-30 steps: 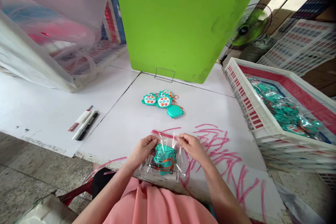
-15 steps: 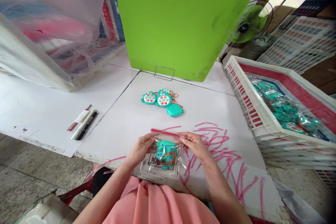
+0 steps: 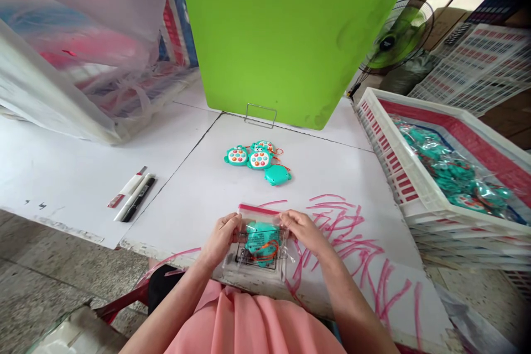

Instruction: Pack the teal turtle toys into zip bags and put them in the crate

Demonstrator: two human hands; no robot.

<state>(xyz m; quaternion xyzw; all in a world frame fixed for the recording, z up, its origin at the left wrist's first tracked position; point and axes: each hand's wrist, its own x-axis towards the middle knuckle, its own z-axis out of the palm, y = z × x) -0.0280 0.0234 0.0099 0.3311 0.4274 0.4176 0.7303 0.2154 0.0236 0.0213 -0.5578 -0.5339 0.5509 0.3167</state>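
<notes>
A clear plastic bag (image 3: pixel 232 265) with a pink strip (image 3: pixel 258 209) along its top edge lies at the front of the table. Inside it is a teal animal-shaped toy (image 3: pixel 258 232) with an orange cord (image 3: pixel 271 249), seen through dark print. My left hand (image 3: pixel 224 237) pinches the bag's left side just below the strip. On the other side, my right hand (image 3: pixel 302 229) is closed on the upper right edge, close to the strip's end. Beyond the bag sits a small group of teal toys (image 3: pixel 260 159) with coloured buttons; one toy (image 3: pixel 277 175) lies face down.
Left on the table are a box cutter (image 3: pixel 128 190) and markers (image 3: pixel 139 199). Pink strips (image 3: pixel 344 227) are scattered at right. A white crate (image 3: pixel 402 177) holds several bagged toys (image 3: pixel 452 171). Behind stand a green board (image 3: pixel 290 38) and a fan (image 3: pixel 388 43).
My left fingers have shifted slightly down the bag's side, away from the strip's corner. My right hand has moved slightly left at the edge. The loose toys stay put.
</notes>
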